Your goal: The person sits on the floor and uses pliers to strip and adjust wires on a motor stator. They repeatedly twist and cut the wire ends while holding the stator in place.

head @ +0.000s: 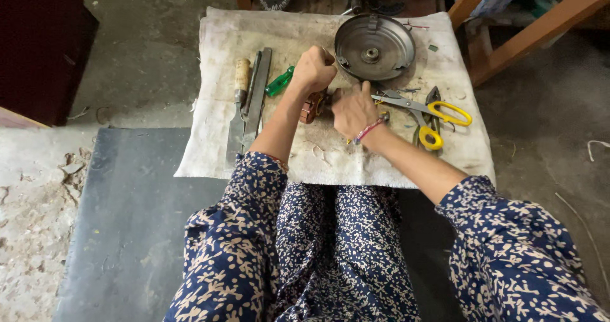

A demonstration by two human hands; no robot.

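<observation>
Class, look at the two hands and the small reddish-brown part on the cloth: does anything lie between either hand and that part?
Nothing visible does. The left hand and right hand both sit right at the reddish-brown part, seemingly touching it. The scissors and round metal cover lie off to the side.

Spread on a cloth [318,163] over the floor: round metal housing [373,47] at the far side; files [249,102] and a screwdriver [279,82] lay left, scissors [424,109] right; between them, both hands, left hand [312,69] and right hand [353,110], over a small copper-wound part [311,108].
</observation>
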